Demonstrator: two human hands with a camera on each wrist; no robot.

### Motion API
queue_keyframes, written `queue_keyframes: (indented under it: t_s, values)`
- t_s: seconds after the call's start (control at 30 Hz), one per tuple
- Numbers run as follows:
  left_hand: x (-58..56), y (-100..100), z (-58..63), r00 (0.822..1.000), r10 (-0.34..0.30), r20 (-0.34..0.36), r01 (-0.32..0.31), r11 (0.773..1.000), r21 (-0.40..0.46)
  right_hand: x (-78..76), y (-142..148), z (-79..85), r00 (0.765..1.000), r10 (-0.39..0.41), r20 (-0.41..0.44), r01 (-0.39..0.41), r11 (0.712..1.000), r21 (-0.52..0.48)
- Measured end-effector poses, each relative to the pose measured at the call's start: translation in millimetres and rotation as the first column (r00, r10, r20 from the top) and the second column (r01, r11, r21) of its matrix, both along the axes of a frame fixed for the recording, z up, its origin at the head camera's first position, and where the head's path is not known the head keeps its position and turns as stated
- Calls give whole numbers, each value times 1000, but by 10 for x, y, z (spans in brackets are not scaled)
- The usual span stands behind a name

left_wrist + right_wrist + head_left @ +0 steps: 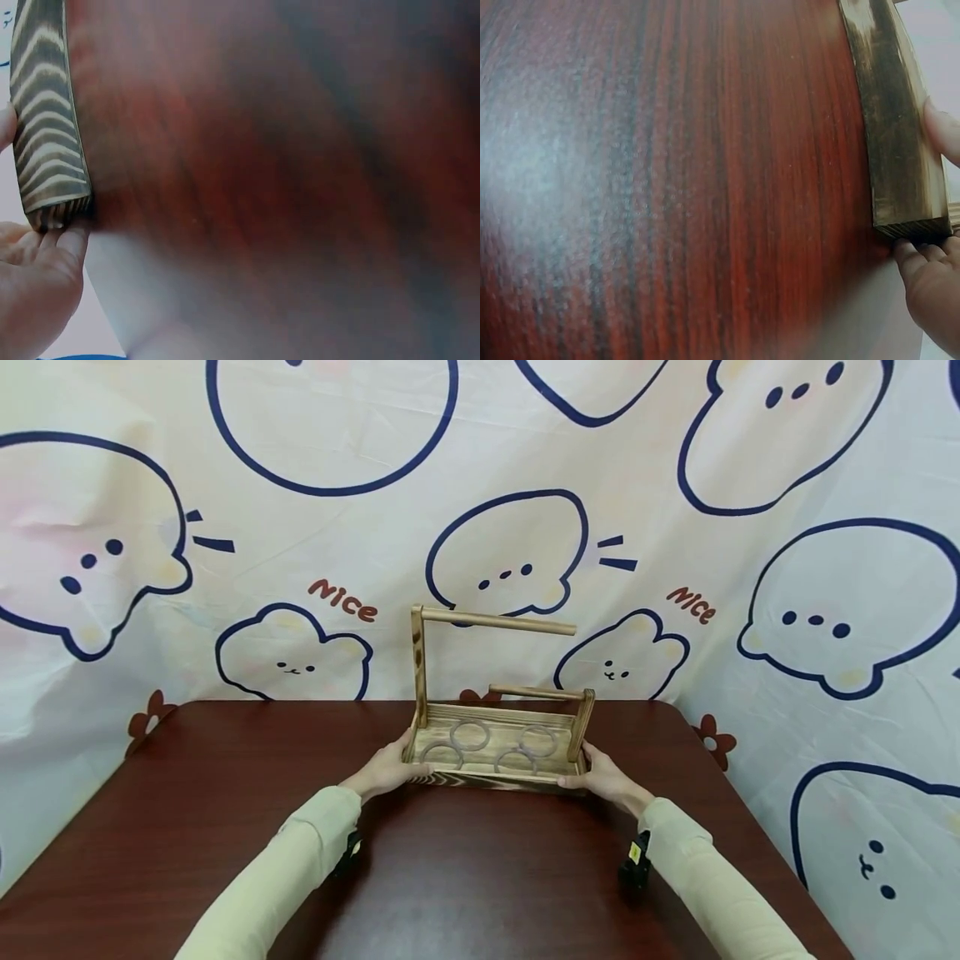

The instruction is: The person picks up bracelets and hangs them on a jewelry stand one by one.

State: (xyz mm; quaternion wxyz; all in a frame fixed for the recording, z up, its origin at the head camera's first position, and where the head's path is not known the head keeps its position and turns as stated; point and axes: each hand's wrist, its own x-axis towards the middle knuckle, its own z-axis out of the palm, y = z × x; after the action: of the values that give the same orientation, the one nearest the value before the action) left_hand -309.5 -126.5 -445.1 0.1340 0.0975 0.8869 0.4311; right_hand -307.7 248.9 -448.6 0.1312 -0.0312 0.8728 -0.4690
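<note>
A wooden rack (480,782) with a shallow tray base is held between both hands near the table's far side. A tall post (419,668) with a long bar rises at its left end, and a shorter post (581,727) with a bar stands at its right. Several grey ring shapes (469,735) show on the tray's floor. My left hand (390,767) grips the left end, thumb along the front edge. My right hand (606,778) grips the right end likewise. In both wrist views, fingers reach under the base's end; its striped grain (49,120) shows on the left.
The dark red-brown table (487,877) spreads out in front of the rack. Behind it hangs a pale cloth backdrop (390,543) with cartoon outlines, which also runs along both sides. Dark devices (636,860) are strapped to the wrists.
</note>
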Motion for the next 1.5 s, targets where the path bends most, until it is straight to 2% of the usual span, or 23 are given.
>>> queue_keyframes:
  t_s: [0.17, 0.37, 0.6, 1.13, 1.5]
  values:
    - [137, -15, 21, 1000, 20, -11, -19, 1000, 18, 15, 3, 20, 999, 51, 4, -51, 998, 35]
    - [264, -1, 17, 999, 34, -34, -33, 999, 32, 85, 2, 67, 998, 66, 4, -66, 997, 35]
    - [418, -103, 19, 998, 55, -27, -55, 998, 23, 135, -82, 41, 995, 104, -3, -103, 993, 49]
    - [783, -207, 1, 994, 86, -65, -87, 996, 0, 402, -195, -43, 995, 96, 3, -96, 995, 30]
    - [991, -243, 22, 988, 112, -104, -114, 994, -7, 525, -242, -1, 994, 108, 0, -108, 994, 26]
